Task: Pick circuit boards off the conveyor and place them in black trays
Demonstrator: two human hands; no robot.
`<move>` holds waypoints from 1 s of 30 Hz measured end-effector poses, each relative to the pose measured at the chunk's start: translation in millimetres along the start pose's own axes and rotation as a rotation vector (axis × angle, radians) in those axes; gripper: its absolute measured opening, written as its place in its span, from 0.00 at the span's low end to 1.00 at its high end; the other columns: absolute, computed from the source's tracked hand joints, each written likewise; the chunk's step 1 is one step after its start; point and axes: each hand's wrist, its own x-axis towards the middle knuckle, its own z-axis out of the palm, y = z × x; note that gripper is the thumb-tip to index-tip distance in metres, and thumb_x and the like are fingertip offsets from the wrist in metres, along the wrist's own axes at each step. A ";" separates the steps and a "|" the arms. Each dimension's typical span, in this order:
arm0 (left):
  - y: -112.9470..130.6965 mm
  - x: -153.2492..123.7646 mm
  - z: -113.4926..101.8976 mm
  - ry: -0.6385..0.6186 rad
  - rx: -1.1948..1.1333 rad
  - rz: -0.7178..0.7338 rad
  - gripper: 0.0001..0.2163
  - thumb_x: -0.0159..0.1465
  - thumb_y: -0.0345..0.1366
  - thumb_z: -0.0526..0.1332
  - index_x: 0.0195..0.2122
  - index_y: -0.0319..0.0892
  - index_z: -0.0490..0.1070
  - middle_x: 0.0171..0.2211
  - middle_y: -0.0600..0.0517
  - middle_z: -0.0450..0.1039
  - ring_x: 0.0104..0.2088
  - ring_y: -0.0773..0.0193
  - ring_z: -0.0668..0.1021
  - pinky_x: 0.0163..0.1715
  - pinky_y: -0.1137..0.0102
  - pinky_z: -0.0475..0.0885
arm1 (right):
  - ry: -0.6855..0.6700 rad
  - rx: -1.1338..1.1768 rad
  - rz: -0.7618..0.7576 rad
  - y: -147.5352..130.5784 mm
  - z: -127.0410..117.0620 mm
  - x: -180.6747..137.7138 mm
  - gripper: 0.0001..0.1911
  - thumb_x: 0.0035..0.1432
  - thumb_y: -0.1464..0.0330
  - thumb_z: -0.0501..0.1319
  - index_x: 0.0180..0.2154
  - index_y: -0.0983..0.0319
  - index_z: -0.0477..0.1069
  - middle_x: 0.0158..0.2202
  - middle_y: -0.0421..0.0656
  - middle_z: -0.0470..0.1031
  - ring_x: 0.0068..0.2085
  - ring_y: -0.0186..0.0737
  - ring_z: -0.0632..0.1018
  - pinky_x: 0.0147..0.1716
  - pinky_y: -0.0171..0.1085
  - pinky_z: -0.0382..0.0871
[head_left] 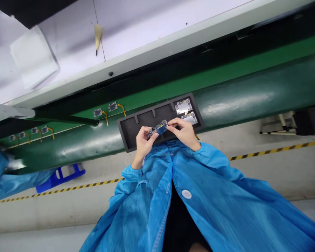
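Both my hands hold one small blue circuit board [158,128] over a black compartment tray [132,127] that lies on the green conveyor belt [252,94]. My left hand [143,141] grips the board's left end with curled fingers. My right hand [183,131] pinches its right end. Two silver-shielded boards [186,111] sit in the tray's right compartments. The other compartments look bare. My blue coat sleeves cover both wrists.
Small boards with yellow flex cables [109,107] lie on the belt's far strip, more of them [33,132] further left. A co-worker's blue sleeve [0,175] is at the left edge, above a blue stool [61,176]. Yellow-black floor tape [275,150] runs below the belt.
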 end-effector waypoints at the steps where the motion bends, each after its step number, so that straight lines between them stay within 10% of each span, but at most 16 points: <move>1: -1.2 -0.5 3.2 -0.008 -0.006 0.005 0.24 0.59 0.55 0.76 0.34 0.43 0.67 0.36 0.51 0.74 0.35 0.65 0.77 0.37 0.70 0.73 | 0.001 0.014 0.035 2.6 -3.3 -1.6 0.16 0.62 0.53 0.73 0.37 0.60 0.82 0.36 0.45 0.82 0.35 0.42 0.81 0.38 0.42 0.78; 8: -19.4 3.7 36.4 -0.054 -0.104 -0.083 0.25 0.61 0.59 0.74 0.43 0.43 0.75 0.43 0.47 0.80 0.47 0.58 0.81 0.53 0.64 0.77 | 0.074 0.162 0.234 32.2 -13.5 -2.0 0.27 0.47 0.45 0.78 0.32 0.61 0.78 0.30 0.43 0.79 0.33 0.42 0.79 0.38 0.43 0.78; 13: -31.7 16.0 53.3 -0.072 -0.184 -0.333 0.23 0.62 0.53 0.75 0.49 0.44 0.72 0.48 0.47 0.81 0.41 0.60 0.83 0.40 0.67 0.81 | 0.117 0.275 0.343 57.4 -15.4 12.2 0.28 0.38 0.50 0.80 0.33 0.61 0.75 0.27 0.40 0.76 0.31 0.39 0.77 0.39 0.42 0.77; 18: -38.9 46.0 60.5 -0.041 -0.242 -0.509 0.17 0.64 0.39 0.73 0.49 0.42 0.70 0.41 0.48 0.81 0.31 0.64 0.83 0.36 0.68 0.80 | 0.140 0.211 0.284 81.7 -10.2 32.5 0.25 0.47 0.54 0.74 0.42 0.61 0.73 0.30 0.39 0.76 0.33 0.39 0.77 0.41 0.42 0.76; 23: -44.5 75.7 74.4 0.066 -0.234 -0.633 0.09 0.68 0.28 0.65 0.48 0.39 0.70 0.39 0.47 0.82 0.29 0.65 0.83 0.38 0.67 0.81 | 0.120 -0.144 0.149 91.9 -13.1 32.8 0.21 0.59 0.59 0.67 0.51 0.62 0.74 0.52 0.50 0.78 0.33 0.36 0.76 0.39 0.41 0.77; 30: -48.3 83.2 88.9 0.091 -0.259 -0.641 0.07 0.67 0.24 0.64 0.45 0.37 0.72 0.40 0.45 0.82 0.29 0.65 0.83 0.47 0.60 0.82 | -0.134 -0.460 -0.049 90.4 -16.8 11.9 0.10 0.64 0.68 0.60 0.45 0.61 0.77 0.49 0.51 0.77 0.48 0.50 0.79 0.54 0.51 0.77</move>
